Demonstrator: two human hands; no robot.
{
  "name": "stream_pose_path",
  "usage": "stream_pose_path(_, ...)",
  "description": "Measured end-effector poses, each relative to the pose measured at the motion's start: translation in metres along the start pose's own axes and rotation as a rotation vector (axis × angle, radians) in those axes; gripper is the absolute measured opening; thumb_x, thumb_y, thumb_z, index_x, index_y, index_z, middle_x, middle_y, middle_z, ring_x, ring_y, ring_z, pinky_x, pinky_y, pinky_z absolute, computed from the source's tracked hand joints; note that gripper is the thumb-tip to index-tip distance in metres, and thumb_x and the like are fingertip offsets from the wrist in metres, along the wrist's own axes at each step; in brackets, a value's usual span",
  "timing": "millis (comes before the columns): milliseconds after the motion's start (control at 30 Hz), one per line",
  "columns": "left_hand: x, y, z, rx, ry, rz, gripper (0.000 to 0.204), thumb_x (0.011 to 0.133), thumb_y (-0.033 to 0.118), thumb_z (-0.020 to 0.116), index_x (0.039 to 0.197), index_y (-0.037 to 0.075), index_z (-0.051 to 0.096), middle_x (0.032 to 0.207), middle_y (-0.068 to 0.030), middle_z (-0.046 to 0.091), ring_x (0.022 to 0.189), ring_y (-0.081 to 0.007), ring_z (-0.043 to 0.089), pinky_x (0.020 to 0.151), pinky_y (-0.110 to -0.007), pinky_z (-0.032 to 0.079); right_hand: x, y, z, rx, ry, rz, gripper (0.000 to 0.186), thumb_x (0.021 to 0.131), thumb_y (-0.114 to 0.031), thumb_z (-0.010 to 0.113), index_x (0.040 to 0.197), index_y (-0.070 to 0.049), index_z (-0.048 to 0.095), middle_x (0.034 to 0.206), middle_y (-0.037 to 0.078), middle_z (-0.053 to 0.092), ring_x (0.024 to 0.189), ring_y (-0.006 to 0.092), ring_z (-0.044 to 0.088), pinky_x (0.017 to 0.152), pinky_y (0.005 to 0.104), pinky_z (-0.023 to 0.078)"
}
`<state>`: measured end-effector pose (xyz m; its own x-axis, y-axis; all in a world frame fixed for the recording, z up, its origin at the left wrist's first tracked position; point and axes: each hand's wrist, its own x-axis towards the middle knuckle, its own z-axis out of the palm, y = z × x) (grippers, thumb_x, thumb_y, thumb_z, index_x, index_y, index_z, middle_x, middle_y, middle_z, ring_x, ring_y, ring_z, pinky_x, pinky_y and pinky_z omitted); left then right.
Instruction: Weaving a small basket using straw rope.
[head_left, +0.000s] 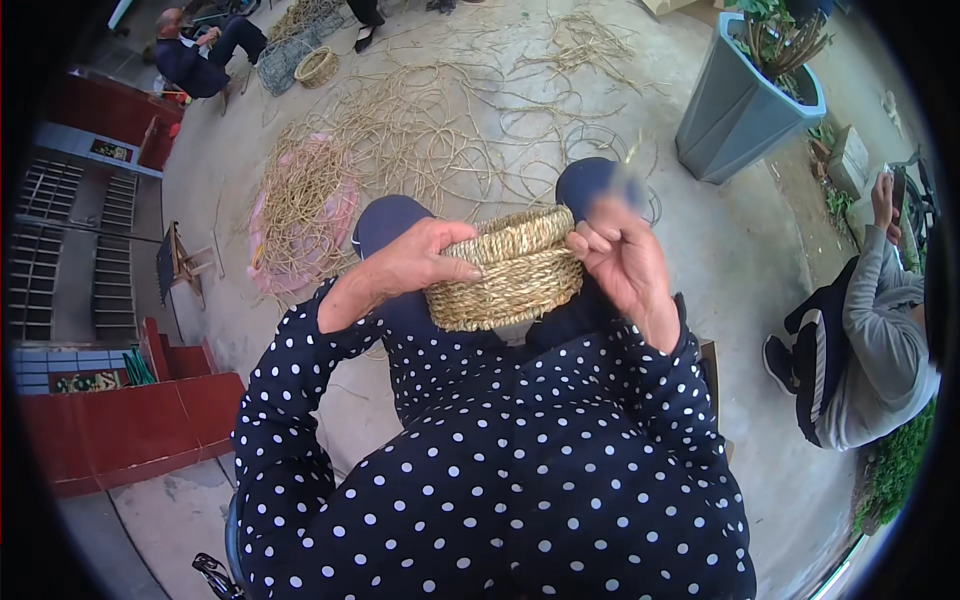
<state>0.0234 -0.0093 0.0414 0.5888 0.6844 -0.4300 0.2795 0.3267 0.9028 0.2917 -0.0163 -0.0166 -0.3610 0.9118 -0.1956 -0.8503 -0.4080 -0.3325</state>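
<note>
A small woven straw basket (508, 293) with a thick braided rim is held above my lap, tilted. My left hand (425, 258) grips its left side, thumb over the rim and fingers hidden behind. At the right end of the rim is my right hand (625, 252), its fingers curled and pinched together, thumb side touching the weave. A pale straw strand (636, 143) sticks up above that hand; the area around the upper fingers is blurred, so where the strand enters the grip is hard to see.
Loose straw cord (420, 130) sprawls over the concrete floor ahead, with more heaped on a pink sheet (345, 180). A tall grey planter (735, 105) stands front right. A person (870, 330) sits at right; another (205, 55) sits far left near a second basket (317, 68).
</note>
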Motion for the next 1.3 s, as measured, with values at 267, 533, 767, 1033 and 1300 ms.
stream_pose_path(267, 0.026, 0.019, 0.009, 0.481, 0.031, -0.070, 0.036, 0.090, 0.032, 0.064, 0.100, -0.002, 0.064, 0.083, -0.0018, 0.064, 0.073, -0.0072, 0.054, 0.063, -0.028, 0.045, -0.070, -0.116, -0.202, 0.088, 0.360, -0.299, 0.014, 0.099, -0.017, 0.052, 0.096, -0.004, 0.049, 0.064, -0.005, 0.030, 0.056, 0.0075, 0.030, 0.052, 0.0229, 0.029)
stream_pose_path(533, 0.025, 0.011, -0.003, 0.123, 0.004, 0.062, 0.025, 0.085, 0.018, 0.070, 0.099, -0.002, 0.065, 0.090, -0.0011, 0.066, 0.080, -0.0062, 0.058, 0.073, -0.023, 0.047, -0.287, -0.168, -0.489, 0.211, 0.707, -0.689, 0.013, 0.091, -0.018, 0.049, 0.081, -0.010, 0.045, 0.063, -0.003, 0.032, 0.053, 0.0124, 0.032, 0.046, 0.0272, 0.023)
stream_pose_path(767, 0.019, -0.016, -0.011, -0.044, 0.018, 0.003, 0.038, 0.082, 0.019, 0.069, 0.113, -0.002, 0.060, 0.105, -0.0053, 0.066, 0.094, -0.0098, 0.061, 0.085, -0.023, 0.045, -0.057, -0.115, -0.193, -0.865, 0.757, -0.532, 0.028, 0.098, -0.024, 0.050, 0.117, -0.006, 0.059, 0.071, -0.004, 0.050, 0.055, 0.0052, 0.042, 0.046, 0.0209, 0.033)
stream_pose_path(1033, 0.022, -0.003, -0.023, -0.193, -0.126, -0.035, 0.045, 0.085, 0.016, 0.069, 0.123, -0.004, 0.056, 0.113, -0.0083, 0.065, 0.101, -0.0127, 0.060, 0.092, -0.025, 0.045, -0.003, 0.019, 0.043, -1.596, -0.384, -0.460, 0.037, 0.079, 0.001, 0.067, 0.115, -0.006, 0.062, 0.090, 0.010, 0.061, 0.083, 0.0252, 0.061, 0.075, 0.0334, 0.050)
stream_pose_path(1300, 0.028, -0.022, -0.031, -0.167, 0.001, -0.041, 0.038, 0.083, 0.007, 0.065, 0.119, -0.003, 0.060, 0.113, -0.0082, 0.063, 0.107, -0.0159, 0.057, 0.094, -0.026, 0.044, 0.005, 0.029, 0.032, -1.706, -0.432, -0.549, 0.021, 0.079, 0.000, 0.067, 0.099, -0.004, 0.065, 0.089, 0.010, 0.064, 0.083, 0.0293, 0.064, 0.073, 0.0345, 0.052)
